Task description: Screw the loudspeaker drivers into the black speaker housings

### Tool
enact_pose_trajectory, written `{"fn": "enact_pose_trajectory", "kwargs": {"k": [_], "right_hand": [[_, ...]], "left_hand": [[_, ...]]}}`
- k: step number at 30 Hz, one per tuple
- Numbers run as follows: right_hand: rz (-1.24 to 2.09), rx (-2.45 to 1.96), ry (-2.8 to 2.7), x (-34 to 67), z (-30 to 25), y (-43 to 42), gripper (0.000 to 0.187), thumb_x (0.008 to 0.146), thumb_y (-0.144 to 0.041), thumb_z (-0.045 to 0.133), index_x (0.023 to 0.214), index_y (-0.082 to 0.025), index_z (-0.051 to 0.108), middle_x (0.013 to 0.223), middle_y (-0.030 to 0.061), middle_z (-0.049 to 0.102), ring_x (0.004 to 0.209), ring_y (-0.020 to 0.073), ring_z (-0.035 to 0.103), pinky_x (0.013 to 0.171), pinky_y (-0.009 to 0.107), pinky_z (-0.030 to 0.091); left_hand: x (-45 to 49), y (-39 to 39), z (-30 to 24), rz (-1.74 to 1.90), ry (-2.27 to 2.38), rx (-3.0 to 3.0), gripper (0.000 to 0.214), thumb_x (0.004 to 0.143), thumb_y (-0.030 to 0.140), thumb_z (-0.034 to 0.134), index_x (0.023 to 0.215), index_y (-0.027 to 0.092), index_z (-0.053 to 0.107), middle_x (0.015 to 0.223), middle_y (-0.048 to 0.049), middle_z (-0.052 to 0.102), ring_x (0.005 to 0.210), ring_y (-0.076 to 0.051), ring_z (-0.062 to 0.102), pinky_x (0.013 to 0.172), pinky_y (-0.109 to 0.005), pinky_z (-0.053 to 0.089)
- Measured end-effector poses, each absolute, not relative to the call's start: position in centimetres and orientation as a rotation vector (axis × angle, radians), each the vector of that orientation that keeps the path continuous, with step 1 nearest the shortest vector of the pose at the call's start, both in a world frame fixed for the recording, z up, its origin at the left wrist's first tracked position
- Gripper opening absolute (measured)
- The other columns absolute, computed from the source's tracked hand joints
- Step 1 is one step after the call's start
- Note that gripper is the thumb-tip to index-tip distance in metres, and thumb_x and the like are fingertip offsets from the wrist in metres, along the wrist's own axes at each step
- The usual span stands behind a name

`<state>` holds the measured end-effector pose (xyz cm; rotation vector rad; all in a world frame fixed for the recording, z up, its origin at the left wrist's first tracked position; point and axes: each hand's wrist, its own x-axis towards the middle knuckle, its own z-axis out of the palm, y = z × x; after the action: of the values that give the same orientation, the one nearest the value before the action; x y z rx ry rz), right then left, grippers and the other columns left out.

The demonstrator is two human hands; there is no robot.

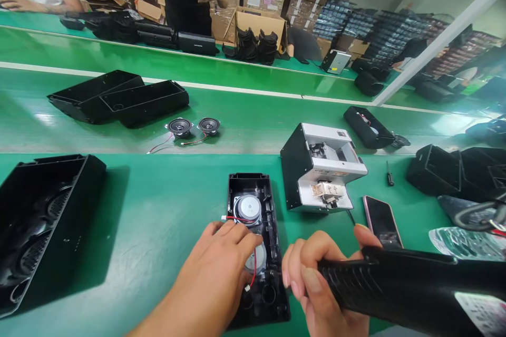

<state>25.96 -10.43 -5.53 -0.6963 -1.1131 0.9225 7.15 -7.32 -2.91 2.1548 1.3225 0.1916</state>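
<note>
My left hand [223,268] reaches over a black speaker housing [279,273], fingers bent and pressed together on the lower speaker driver [259,260]; some fingertips are hidden. Above it sits the upper speaker driver [249,207], its round back facing up. Thin red and black wires with white plugs run from both drivers. Close to the camera, my right hand [326,279] is closed round the ribbed end of a black electric screwdriver [411,284] with a white label. Its tip is hidden behind my fingers.
A screw feeder [324,171] stands beyond the housing, with a phone [382,221] and small screwdriver [389,174] to its right. At left is a large open black case [75,226]. Farther back lie two loose drivers [179,127] and black shells [146,102]. People stand across the bench.
</note>
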Motion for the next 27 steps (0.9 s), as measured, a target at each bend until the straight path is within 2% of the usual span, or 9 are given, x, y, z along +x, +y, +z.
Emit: {"fn": "enact_pose_trajectory", "kwargs": {"k": [6, 10, 13, 15, 17, 19, 21, 24, 27], "right_hand": [[0.853, -0.688, -1.181, 25.7, -5.7, -10.4, 0.066, 0.111, -0.024, 0.067, 0.162, -0.05, 0.035, 0.081, -0.0089, 0.058, 0.055, 0.0151, 0.058, 0.053, 0.031, 0.051], [0.825, -0.671, -1.315, 25.5, -5.3, -10.4, 0.067, 0.109, -0.024, 0.069, 0.16, -0.054, 0.038, 0.079, -0.0079, 0.058, 0.053, 0.0161, 0.057, 0.047, 0.029, 0.048], [0.86, -0.54, -1.411, 25.4, -5.8, -9.8, 0.039, 0.108, -0.023, 0.069, 0.138, -0.046, 0.058, 0.076, -0.0061, 0.06, 0.049, 0.0151, 0.055, 0.043, 0.027, 0.045], [0.888, -0.436, -1.525, 25.4, -6.5, -9.4, 0.017, 0.109, -0.025, 0.067, 0.117, -0.039, 0.062, 0.07, -0.0065, 0.06, 0.044, 0.0134, 0.052, 0.042, 0.025, 0.042], [0.872, -0.399, -1.585, 25.3, -7.0, -9.1, 0.023, 0.107, -0.021, 0.067, 0.119, -0.039, 0.06, 0.068, -0.0076, 0.061, 0.041, 0.0125, 0.049, 0.042, 0.025, 0.04], [0.824, -0.417, -1.576, 25.0, -7.3, -9.1, 0.045, 0.103, -0.017, 0.07, 0.135, -0.046, 0.056, 0.071, -0.0083, 0.064, 0.041, 0.0127, 0.049, 0.043, 0.025, 0.04], [0.784, -0.434, -1.541, 24.7, -7.4, -9.3, 0.057, 0.102, -0.02, 0.072, 0.145, -0.05, 0.051, 0.073, -0.0087, 0.063, 0.041, 0.0127, 0.048, 0.043, 0.025, 0.039], [0.802, -0.475, -1.493, 24.3, -7.4, -9.7, 0.049, 0.105, -0.028, 0.071, 0.144, -0.051, 0.054, 0.071, -0.0086, 0.06, 0.041, 0.0137, 0.046, 0.043, 0.027, 0.038], [0.862, -0.569, -1.421, 24.5, -7.1, -10.0, 0.044, 0.101, -0.03, 0.075, 0.133, -0.054, 0.057, 0.066, -0.0103, 0.054, 0.038, 0.014, 0.044, 0.043, 0.028, 0.038]], "left_hand": [[7.3, -7.1, -2.9, 0.14, 1.35, 2.15, 0.053, 0.09, 0.001, 0.06, 0.131, 0.031, 0.076, 0.134, -0.0029, 0.078, 0.131, -0.032, 0.069, 0.12, -0.06, 0.044], [7.5, -7.1, -2.6, 0.14, 1.34, 2.162, 0.053, 0.091, 0.002, 0.059, 0.133, 0.031, 0.076, 0.135, -0.0039, 0.078, 0.128, -0.032, 0.07, 0.118, -0.06, 0.047], [7.6, -7.2, -2.5, 0.103, 1.349, 2.194, 0.052, 0.093, 0.003, 0.058, 0.134, 0.028, 0.077, 0.135, -0.0064, 0.079, 0.128, -0.034, 0.071, 0.116, -0.059, 0.049], [7.7, -7.2, -2.5, 0.095, 1.344, 2.211, 0.052, 0.092, 0.002, 0.059, 0.134, 0.027, 0.077, 0.135, -0.0075, 0.079, 0.129, -0.034, 0.071, 0.117, -0.059, 0.049], [7.8, -7.3, -2.6, 0.135, 1.331, 2.231, 0.05, 0.092, 0.003, 0.059, 0.132, 0.026, 0.078, 0.134, -0.0082, 0.08, 0.128, -0.034, 0.072, 0.118, -0.059, 0.049], [7.8, -7.2, -2.8, 0.185, 1.322, 2.248, 0.049, 0.091, 0.003, 0.058, 0.129, 0.026, 0.079, 0.132, -0.0084, 0.08, 0.125, -0.034, 0.073, 0.117, -0.06, 0.05], [7.8, -7.2, -3.1, 0.212, 1.325, 2.258, 0.046, 0.091, 0.003, 0.057, 0.125, 0.025, 0.079, 0.129, -0.0086, 0.081, 0.121, -0.034, 0.073, 0.115, -0.06, 0.051], [7.9, -7.2, -3.4, 0.224, 1.324, 2.263, 0.042, 0.091, 0.005, 0.058, 0.121, 0.025, 0.08, 0.126, -0.0088, 0.081, 0.12, -0.034, 0.073, 0.116, -0.06, 0.05], [8.0, -7.2, -3.4, 0.224, 1.319, 2.265, 0.039, 0.092, 0.007, 0.059, 0.119, 0.025, 0.08, 0.126, -0.0082, 0.081, 0.12, -0.034, 0.073, 0.115, -0.059, 0.051]]}}
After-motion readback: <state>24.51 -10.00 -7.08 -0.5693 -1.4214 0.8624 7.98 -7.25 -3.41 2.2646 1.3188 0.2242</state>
